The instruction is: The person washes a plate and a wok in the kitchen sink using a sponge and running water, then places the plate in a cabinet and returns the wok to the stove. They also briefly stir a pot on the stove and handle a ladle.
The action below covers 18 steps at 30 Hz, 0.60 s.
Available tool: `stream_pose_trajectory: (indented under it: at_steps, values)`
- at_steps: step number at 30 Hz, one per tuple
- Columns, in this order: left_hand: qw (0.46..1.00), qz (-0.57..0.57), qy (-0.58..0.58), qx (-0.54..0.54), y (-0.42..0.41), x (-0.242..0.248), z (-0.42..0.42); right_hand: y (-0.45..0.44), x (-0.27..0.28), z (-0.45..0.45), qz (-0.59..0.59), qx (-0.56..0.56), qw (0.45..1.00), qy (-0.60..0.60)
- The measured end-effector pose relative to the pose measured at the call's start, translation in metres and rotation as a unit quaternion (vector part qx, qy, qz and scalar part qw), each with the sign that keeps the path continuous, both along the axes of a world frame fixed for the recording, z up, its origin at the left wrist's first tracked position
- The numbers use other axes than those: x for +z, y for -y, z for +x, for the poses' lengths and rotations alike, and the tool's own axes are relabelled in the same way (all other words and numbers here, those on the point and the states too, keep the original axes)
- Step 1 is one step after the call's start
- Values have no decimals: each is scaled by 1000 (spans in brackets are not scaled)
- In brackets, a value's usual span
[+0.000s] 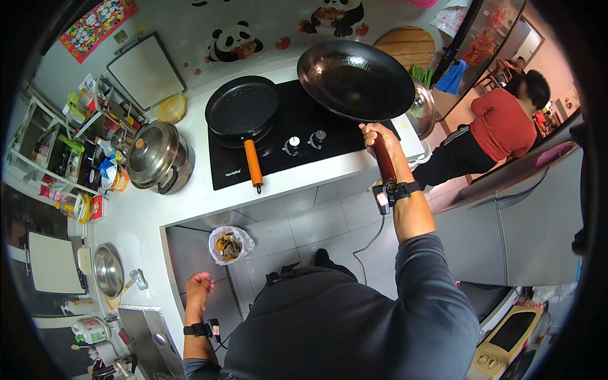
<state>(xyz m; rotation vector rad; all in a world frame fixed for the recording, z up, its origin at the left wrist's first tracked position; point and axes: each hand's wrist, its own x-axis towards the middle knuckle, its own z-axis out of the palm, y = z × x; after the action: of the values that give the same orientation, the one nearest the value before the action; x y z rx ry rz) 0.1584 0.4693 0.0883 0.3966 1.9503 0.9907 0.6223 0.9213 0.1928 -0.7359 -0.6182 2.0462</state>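
Observation:
My right hand (383, 140) grips the dark red handle (384, 161) of a black wok (357, 84). The wok is over the right part of the black glass cooktop (280, 164); whether its base touches the glass cannot be told. Its inside looks bare, with a shine on the metal. On the left burner stands a black frying pan (243, 107), its orange handle (253, 164) pointing towards me. My left hand (199, 286) hangs beside the counter edge with its fingers curled and nothing seen in it. Two control knobs (294, 143) sit between the pans.
A lidded steel pot (154, 156) stands left of the cooktop, near a crowded condiment rack (61, 142). A steel bowl (108, 270) lies by the sink (147, 327). On the floor is a lined waste bin (231, 245). Another person (503, 121) is at the right, beyond the refrigerator (536, 213).

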Motion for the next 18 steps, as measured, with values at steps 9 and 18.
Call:
stream_pose_trajectory:
  at_steps: [9,18]
  values:
    - [1000,-8,-8,3,-14,3,19,-32,-18,3,-30,-19,999,-11]
    - [1000,-18,-15,-4,-25,4,32,-47,-32,-1,-29,-4,999,-36]
